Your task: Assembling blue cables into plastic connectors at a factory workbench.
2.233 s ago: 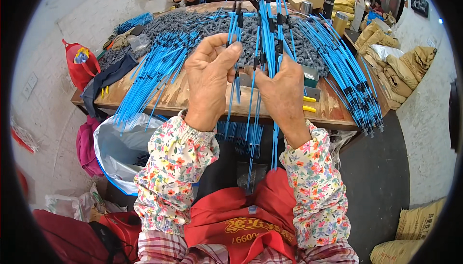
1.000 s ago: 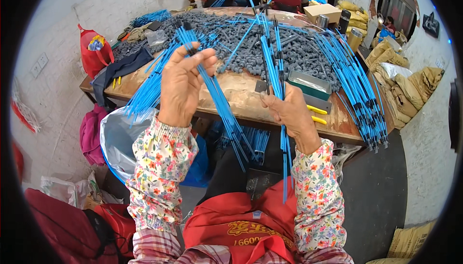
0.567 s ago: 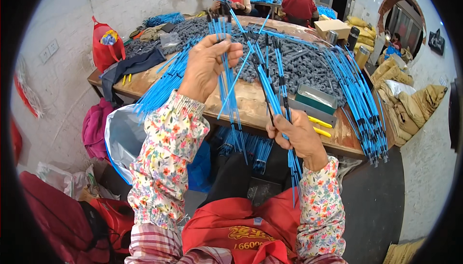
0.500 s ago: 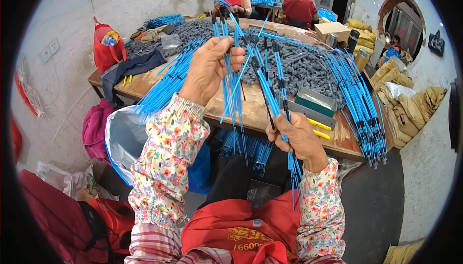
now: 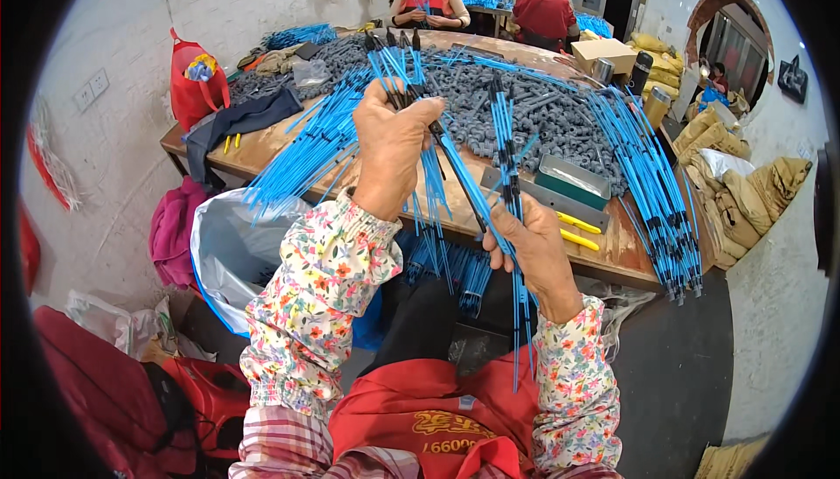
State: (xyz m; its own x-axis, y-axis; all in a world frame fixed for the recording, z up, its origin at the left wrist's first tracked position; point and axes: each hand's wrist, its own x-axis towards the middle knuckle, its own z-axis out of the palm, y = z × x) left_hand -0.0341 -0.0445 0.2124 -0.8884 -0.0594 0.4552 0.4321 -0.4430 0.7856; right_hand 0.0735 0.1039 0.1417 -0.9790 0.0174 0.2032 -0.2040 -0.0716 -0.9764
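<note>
My left hand (image 5: 389,142) is closed round a bunch of thin blue rods (image 5: 435,195), their black tips standing up above the fingers and their thin ends hanging below. In my right hand (image 5: 535,256) is a second bunch of blue rods (image 5: 505,129) with black bands, gripped near its lower part, with ends trailing toward my lap. A few blue and black rods (image 5: 464,177) slant between the two hands, the upper end at my left fingers. Both bunches are held above the table's near edge.
Grey plastic pieces (image 5: 560,120) are heaped across the wooden table (image 5: 262,148). Blue rods lie in a left pile (image 5: 302,160) and right pile (image 5: 647,190). Near my right hand sit a green box (image 5: 573,181) and yellow handles (image 5: 573,230). A white-lined bag (image 5: 232,238) stands left; a person (image 5: 429,2) sits opposite.
My left hand has moved slightly right and down, and its fingers now wrap round the gathered rods, including the slanting ones. My right hand has barely moved. The person opposite has lowered their hands.
</note>
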